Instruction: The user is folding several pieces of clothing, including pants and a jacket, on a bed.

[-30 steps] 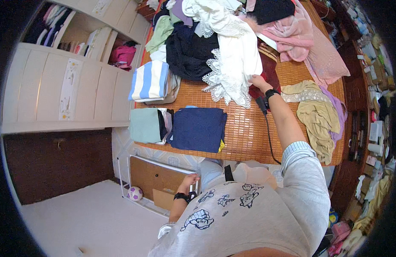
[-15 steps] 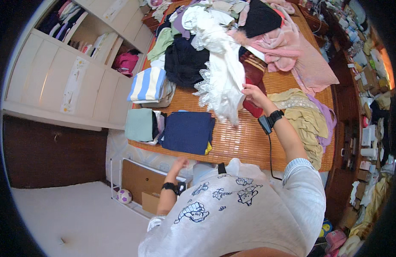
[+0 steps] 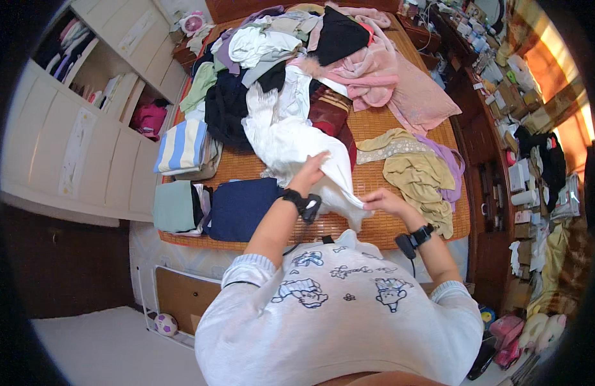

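A white lace-trimmed garment [image 3: 304,145] stretches across the bed from the clothes pile toward me; its exact kind is hard to tell in its folds. My right hand [image 3: 386,202] pinches its near right edge, drawing a corner out taut. Higher up on the same cloth, my left hand [image 3: 310,171] grips it with bent fingers, the fingertips partly lost in the folds. Left of my left forearm lies a folded navy cloth [image 3: 244,209]. Beyond the garment is a dark red patterned cloth [image 3: 329,110], partly covered.
A blue-and-white striped folded cloth [image 3: 181,147] and a pale green one [image 3: 173,207] lie on the bed's left side. Mustard clothing [image 3: 416,174] lies at right. A pink blanket [image 3: 374,71] and black garment [image 3: 339,37] are farther back. A white wardrobe [image 3: 46,141] stands left.
My left hand has come up from beside the bed onto the white garment. My right hand has pulled its edge nearer to me, and the cloth has slid off the pile. The view has shifted.
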A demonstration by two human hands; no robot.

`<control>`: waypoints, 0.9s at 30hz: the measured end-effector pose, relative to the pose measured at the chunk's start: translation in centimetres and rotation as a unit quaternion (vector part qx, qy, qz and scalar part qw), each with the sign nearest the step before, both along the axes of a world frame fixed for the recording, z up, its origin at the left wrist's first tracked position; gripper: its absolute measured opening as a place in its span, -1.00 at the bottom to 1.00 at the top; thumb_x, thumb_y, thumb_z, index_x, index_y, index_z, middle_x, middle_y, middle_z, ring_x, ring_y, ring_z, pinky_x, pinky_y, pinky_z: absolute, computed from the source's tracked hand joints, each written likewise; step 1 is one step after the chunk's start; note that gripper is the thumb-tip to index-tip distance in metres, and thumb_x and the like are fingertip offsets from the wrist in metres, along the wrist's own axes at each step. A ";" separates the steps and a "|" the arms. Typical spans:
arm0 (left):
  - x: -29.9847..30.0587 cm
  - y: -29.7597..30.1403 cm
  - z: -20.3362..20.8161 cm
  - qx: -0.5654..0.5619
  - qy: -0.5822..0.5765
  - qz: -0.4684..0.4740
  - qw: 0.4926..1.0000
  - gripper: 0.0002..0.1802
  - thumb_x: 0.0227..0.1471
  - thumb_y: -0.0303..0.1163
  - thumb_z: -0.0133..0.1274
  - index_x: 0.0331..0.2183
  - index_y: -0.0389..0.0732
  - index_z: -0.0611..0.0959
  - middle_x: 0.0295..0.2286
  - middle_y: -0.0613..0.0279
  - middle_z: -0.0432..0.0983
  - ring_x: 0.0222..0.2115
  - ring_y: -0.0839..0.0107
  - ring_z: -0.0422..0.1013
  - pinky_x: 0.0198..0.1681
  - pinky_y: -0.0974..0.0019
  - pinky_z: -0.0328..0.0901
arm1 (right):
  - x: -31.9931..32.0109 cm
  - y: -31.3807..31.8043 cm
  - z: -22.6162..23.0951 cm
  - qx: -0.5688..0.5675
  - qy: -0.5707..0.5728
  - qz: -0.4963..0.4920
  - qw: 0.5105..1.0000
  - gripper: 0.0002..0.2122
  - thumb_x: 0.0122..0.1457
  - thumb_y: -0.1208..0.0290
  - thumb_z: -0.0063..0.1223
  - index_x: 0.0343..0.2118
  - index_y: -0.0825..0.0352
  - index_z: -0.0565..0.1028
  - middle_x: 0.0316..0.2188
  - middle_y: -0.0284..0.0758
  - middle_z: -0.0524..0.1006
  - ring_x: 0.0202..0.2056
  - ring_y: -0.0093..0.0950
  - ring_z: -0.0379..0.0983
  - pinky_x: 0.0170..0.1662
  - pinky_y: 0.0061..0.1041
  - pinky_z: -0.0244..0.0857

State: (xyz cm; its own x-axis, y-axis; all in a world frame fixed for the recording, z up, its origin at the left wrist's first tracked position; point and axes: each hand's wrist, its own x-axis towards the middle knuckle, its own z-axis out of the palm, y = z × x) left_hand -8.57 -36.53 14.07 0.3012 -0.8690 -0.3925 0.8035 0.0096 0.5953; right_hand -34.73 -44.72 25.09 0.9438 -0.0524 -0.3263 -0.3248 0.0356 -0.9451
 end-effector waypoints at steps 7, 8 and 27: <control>-6.1 -2.1 9.6 0.025 -0.141 -0.089 0.986 -0.22 -0.40 -0.71 -0.25 0.03 -0.17 0.25 -0.20 0.12 0.30 -0.28 0.33 0.30 -0.27 0.44 0.24 | -5.4 -1.3 -1.0 0.054 0.108 -0.056 0.991 -0.67 0.10 0.21 -0.11 -0.19 0.37 0.43 -0.32 -0.34 0.49 -0.33 -0.60 0.38 -0.23 -0.58 0.27; -6.3 -1.9 10.9 -0.025 -0.216 -0.141 0.966 -0.20 -0.44 -0.72 -0.26 0.02 -0.15 0.29 -0.20 0.13 0.31 -0.28 0.37 0.31 -0.27 0.45 0.24 | -5.4 -1.8 -2.1 0.133 0.151 -0.131 0.971 -0.60 0.14 0.10 -0.21 -0.15 0.35 0.40 -0.31 -0.32 0.47 -0.32 -0.57 0.39 -0.21 -0.54 0.28; -3.4 9.9 12.6 0.085 -0.122 -0.094 0.984 -0.09 -0.12 -0.41 -0.05 0.13 0.01 -0.24 -0.31 0.19 0.39 -0.26 0.37 0.34 -0.15 0.34 0.19 | 7.2 0.1 -0.2 0.126 -0.053 -0.173 0.975 -0.53 -0.24 0.65 -0.06 -0.11 0.43 0.31 -0.25 -0.34 0.45 -0.27 -0.53 0.40 -0.20 -0.56 0.28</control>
